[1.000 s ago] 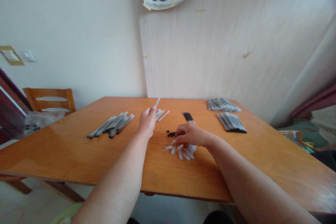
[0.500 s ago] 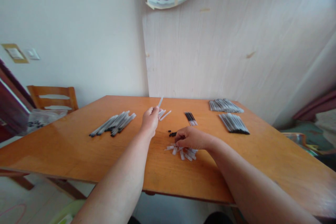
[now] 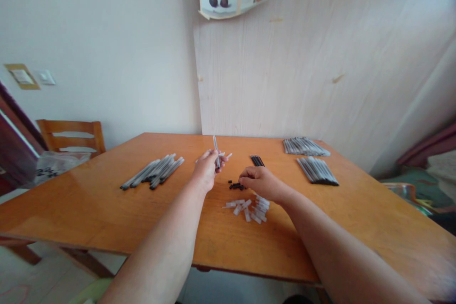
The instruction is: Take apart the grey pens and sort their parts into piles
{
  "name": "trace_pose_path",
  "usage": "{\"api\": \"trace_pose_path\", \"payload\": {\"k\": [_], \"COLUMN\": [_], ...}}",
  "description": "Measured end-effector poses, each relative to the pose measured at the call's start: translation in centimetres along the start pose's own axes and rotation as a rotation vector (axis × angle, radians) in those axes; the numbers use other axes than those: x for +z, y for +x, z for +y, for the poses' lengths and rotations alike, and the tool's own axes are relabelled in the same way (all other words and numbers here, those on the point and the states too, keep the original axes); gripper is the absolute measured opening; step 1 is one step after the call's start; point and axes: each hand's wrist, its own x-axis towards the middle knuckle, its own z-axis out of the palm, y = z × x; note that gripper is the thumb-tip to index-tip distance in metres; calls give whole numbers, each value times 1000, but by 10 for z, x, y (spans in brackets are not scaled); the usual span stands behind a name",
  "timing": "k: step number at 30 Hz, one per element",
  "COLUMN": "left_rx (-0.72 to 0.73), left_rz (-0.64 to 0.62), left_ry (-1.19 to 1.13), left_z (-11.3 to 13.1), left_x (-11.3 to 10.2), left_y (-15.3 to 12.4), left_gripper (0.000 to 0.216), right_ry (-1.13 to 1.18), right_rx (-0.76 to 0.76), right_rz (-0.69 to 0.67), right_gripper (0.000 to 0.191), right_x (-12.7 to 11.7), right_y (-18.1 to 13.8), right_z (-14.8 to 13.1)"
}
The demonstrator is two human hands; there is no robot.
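Observation:
My left hand [image 3: 209,165] is closed around a slim clear pen barrel [image 3: 215,143], which points upward and shows a dark lower end by the fingers. Some white sticks [image 3: 229,156] show just behind that hand; the hand partly hides them. My right hand [image 3: 259,181] has its thumb and fingers pinched together right above a small heap of black plugs [image 3: 235,185]. Whatever is in the pinch is too small to make out. Nearer to me lies a loose pile of short white translucent caps [image 3: 246,207], partly below the right hand.
Clear pens with black ends [image 3: 156,171] lie in a bundle on the left of the wooden table [image 3: 164,221]. Thin black refills [image 3: 257,160] lie behind the right hand. Two rows of clear pens, one nearer [image 3: 318,171] and one farther [image 3: 305,146], occupy the right. A chair [image 3: 71,134] stands at the left.
My right hand has risen from the white caps to above the black plugs, uncovering more of the caps. My left hand has turned, and the barrel in it stands more upright.

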Motion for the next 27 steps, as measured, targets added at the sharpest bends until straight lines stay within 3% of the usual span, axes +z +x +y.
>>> {"api": "trace_pose_path", "payload": {"k": [9, 19, 27], "left_rx": [-40, 1, 20], "left_rz": [-233, -351, -366], "left_ry": [-72, -7, 3], "left_z": [3, -2, -1], "left_x": [11, 13, 14], "left_y": [-13, -17, -18], "left_gripper": [24, 27, 23], "right_ry": [181, 460, 406], "right_rx": [42, 124, 86], "right_rz": [70, 80, 106], "right_gripper": [32, 29, 26], "right_x": [10, 5, 5], "right_y": [2, -1, 0], "right_z": [-3, -12, -9]}}
